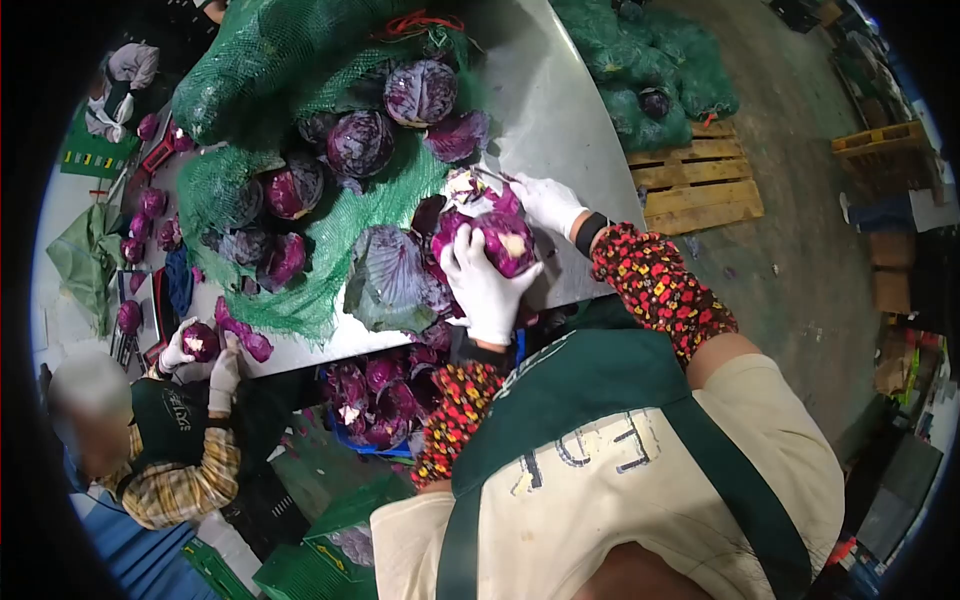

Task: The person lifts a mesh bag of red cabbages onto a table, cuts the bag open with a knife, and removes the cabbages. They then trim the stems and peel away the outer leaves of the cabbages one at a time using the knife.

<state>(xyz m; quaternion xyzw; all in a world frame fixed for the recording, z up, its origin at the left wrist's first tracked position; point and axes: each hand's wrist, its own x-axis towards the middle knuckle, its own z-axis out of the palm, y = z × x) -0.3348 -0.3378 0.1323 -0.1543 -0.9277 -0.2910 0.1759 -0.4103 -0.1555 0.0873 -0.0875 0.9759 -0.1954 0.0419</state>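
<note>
In a white glove, my left hand (488, 285) is spread over a red cabbage (512, 243) and grips it against the table. The cabbage shows a pale cut patch. My right hand (547, 207), also gloved, is closed round a knife (492, 176) just beyond the cabbage, its blade pointing left. Pale trimmings lie by the blade. A large loose outer leaf (385, 275) rests left of my left hand. Several whole red cabbages (360, 143) sit farther back on green netting.
A bulging green mesh sack (265, 60) lies on the white table (525, 90). Below the edge stands a blue crate (350, 437) of purple leaves. A co-worker (170, 440) holds a cabbage at left. Filled sacks (660, 60) rest by a wooden pallet (700, 180) at right.
</note>
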